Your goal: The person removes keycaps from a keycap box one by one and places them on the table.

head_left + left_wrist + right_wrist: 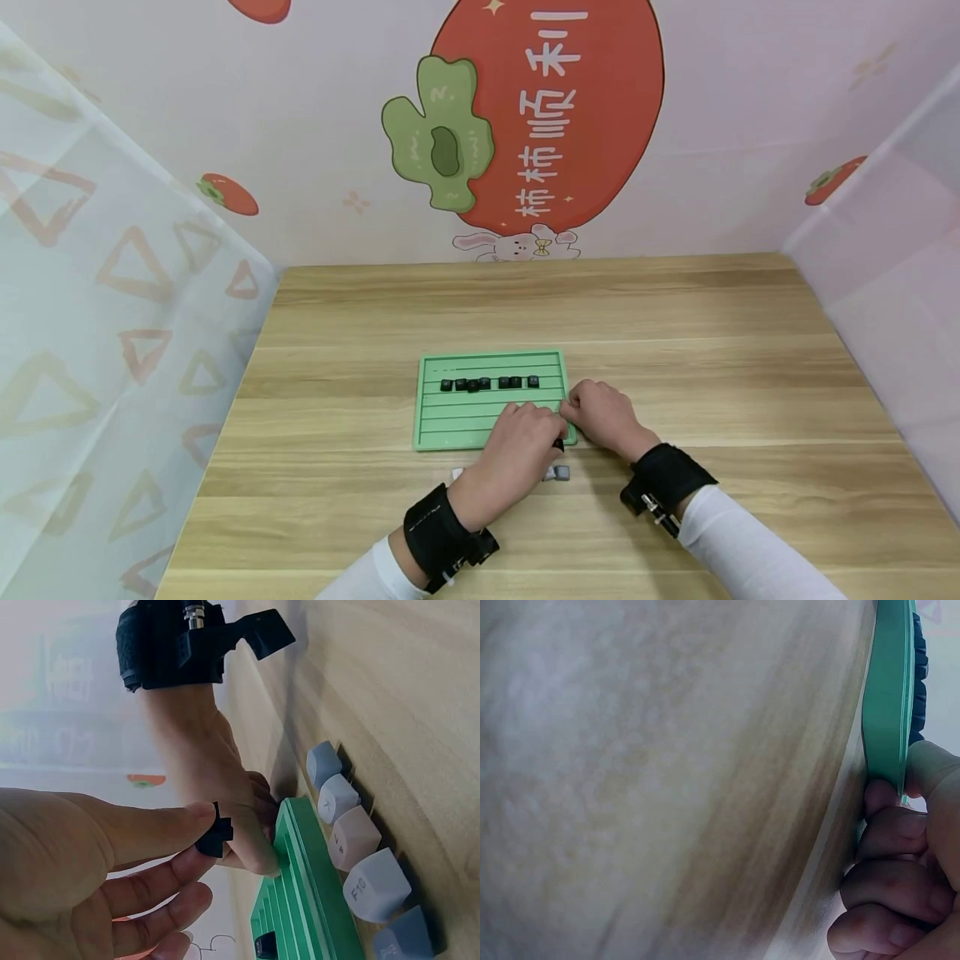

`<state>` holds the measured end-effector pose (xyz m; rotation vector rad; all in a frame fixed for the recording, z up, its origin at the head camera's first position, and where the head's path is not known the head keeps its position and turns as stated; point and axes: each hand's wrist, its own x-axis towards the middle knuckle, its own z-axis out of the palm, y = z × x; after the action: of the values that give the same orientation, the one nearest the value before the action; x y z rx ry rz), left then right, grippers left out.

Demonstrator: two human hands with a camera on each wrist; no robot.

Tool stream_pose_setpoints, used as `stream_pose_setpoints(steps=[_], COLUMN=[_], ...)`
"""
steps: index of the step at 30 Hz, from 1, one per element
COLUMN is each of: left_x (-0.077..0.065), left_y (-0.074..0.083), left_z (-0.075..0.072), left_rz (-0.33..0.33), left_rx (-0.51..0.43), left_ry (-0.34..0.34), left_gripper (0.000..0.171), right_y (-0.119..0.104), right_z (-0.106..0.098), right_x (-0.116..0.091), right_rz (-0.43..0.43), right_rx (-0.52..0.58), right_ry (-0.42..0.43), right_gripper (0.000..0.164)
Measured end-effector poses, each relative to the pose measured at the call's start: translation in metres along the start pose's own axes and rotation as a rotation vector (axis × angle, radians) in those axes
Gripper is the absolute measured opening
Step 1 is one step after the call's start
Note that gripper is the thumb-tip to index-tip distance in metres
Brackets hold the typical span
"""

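Note:
A green ridged tray (457, 422) lies on the table, with a row of several black keycaps (473, 385) across its upper part. My left hand (517, 450) hovers over the tray's near right part. Between its thumb and index finger it pinches a black keycap (215, 836), held clear of the tray in the left wrist view. At the tray's right edge, my right hand (606, 417) grips the rim, its thumb on top and other fingers curled at the side (889, 847). Part of the tray is hidden beneath the left hand.
Several white, pinkish and grey keycaps (377, 885) stand in a row on the wooden table (315, 417) along the tray's near side, partly covered by the left arm in the head view. Printed cloth walls (337, 125) enclose the table's back and sides.

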<state>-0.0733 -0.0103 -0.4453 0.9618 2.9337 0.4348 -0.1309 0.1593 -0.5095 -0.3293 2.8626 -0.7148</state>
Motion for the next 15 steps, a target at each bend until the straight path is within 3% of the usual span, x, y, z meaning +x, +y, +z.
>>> stream_pose_setpoints(steps=[15], left_x=[-0.006], left_y=[0.012], left_z=[0.007], left_rz=[0.032], left_rx=[-0.007], left_ry=[-0.035], left_gripper=[0.012], right_y=[-0.003], right_z=[-0.002], right_x=[-0.001], right_rz=[0.008], right_rx=[-0.004], right_ry=[0.010], right_gripper=[0.037])
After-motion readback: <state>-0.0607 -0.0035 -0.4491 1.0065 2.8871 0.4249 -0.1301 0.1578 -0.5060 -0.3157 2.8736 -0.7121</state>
